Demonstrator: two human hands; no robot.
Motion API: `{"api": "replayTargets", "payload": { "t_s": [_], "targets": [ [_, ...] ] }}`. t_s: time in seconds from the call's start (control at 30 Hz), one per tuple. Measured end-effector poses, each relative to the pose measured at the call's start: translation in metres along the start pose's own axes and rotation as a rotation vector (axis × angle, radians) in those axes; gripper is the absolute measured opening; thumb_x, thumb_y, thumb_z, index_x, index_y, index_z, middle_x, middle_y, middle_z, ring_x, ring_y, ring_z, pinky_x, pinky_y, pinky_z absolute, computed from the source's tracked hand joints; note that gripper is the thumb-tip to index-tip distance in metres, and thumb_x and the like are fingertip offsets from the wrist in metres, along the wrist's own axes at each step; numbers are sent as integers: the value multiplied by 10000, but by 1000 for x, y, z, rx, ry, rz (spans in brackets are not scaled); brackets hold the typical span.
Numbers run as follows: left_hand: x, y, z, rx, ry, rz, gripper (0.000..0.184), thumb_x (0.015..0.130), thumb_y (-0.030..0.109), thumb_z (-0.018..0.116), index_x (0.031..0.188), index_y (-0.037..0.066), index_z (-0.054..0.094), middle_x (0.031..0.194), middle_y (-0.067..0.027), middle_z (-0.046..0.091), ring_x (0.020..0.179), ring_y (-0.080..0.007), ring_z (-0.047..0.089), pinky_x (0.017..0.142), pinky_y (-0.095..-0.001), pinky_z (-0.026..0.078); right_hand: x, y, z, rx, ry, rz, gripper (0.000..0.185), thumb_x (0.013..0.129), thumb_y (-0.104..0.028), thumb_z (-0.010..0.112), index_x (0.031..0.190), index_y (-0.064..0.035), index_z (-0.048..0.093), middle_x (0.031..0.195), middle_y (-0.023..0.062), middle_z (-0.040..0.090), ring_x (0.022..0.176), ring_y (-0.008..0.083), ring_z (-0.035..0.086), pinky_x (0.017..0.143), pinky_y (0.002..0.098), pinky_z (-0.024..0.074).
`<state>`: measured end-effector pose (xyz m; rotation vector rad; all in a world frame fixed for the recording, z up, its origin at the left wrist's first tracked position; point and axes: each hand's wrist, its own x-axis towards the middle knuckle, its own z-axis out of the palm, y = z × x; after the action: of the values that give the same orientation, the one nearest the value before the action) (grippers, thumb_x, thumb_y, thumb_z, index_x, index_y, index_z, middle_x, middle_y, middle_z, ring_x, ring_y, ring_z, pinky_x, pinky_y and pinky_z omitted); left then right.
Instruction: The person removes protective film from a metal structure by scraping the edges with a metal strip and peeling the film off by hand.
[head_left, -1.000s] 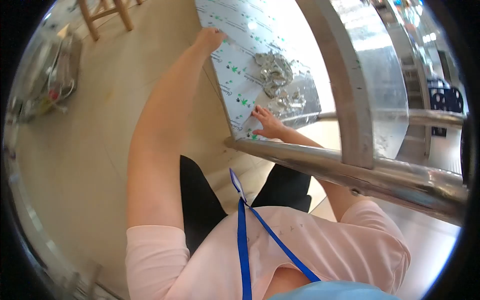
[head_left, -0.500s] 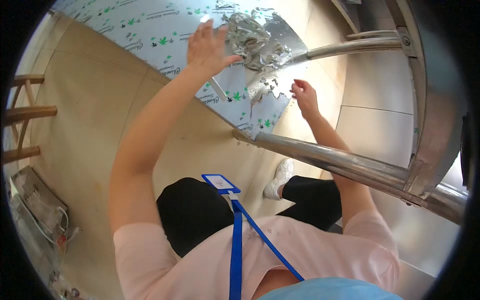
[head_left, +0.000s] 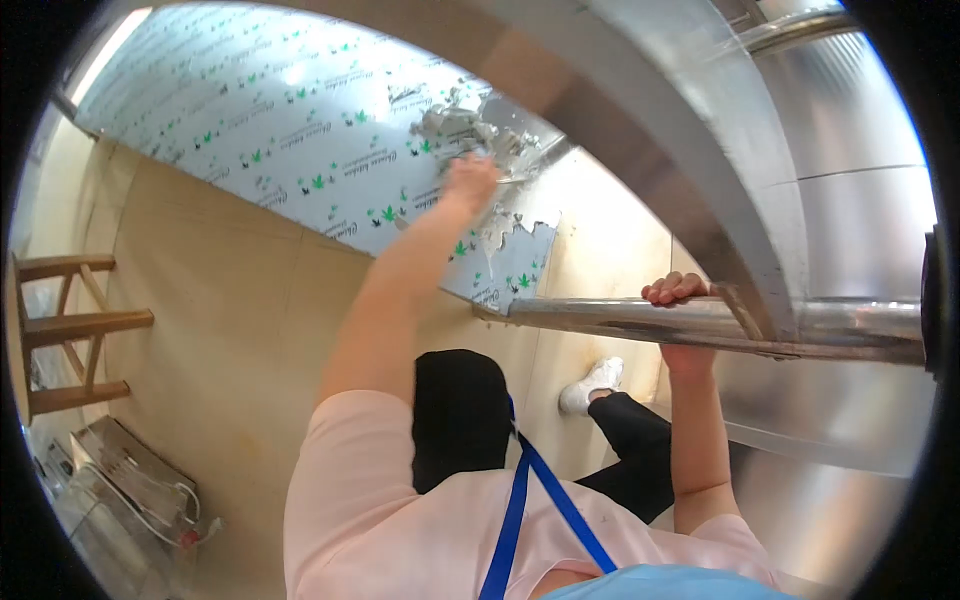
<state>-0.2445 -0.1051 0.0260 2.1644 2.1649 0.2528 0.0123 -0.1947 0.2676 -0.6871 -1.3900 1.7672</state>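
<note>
A flat panel is covered in pale film printed with green leaves and dark lettering. Its film is torn near the right end, where crumpled silvery pieces lie bunched up. My left hand is against these pieces, its fingers bunched together but blurred; what they hold, if anything, I cannot make out. My right hand is closed round a shiny metal tube, fingers curled over the top.
A broad curved-looking metal frame part crosses the upper right, joining the tube. A wooden stool stands at the left. Below it lies a metal box-like object with a white cable. My shoe is on the tiled floor.
My left hand has gone from spread fingers to a bunched shape on the torn film. My right hand has moved from beside the panel onto the tube. The view has shifted.
</note>
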Motion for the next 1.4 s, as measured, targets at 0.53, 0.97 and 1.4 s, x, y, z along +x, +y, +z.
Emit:
{"api": "replayTargets", "payload": {
  "t_s": [0.53, 0.97, 1.4],
  "targets": [
    [41, -126, -12, -391, 472, -628, 254, 772, 209, 401, 935, 111, 570, 1038, -107, 513, 1011, -261, 450, 846, -431, 349, -9, 9, 7, 191, 181, -88, 472, 785, -452, 400, 842, -15, 570, 750, 141, 550, 753, 236, 505, 757, 351, 393],
    [13, -70, 40, -416, 236, -464, 242, 772, 204, 413, 925, 101, 570, 1014, -109, 522, 975, -263, 463, 820, -421, 364, -21, 23, -6, 404, 559, -130, 533, 796, -511, 339, 950, -51, 561, 788, 166, 600, 742, 295, 579, 803, 413, 409],
    [20, -139, 23, -453, 406, -582, 231, 772, 199, 425, 915, 91, 571, 989, -110, 530, 939, -266, 476, 794, -410, 378, -32, 41, -39, 292, 449, -199, 558, 778, -520, 360, 998, -38, 535, 804, 164, 601, 741, 264, 577, 806, 401, 382]
  ]
}}
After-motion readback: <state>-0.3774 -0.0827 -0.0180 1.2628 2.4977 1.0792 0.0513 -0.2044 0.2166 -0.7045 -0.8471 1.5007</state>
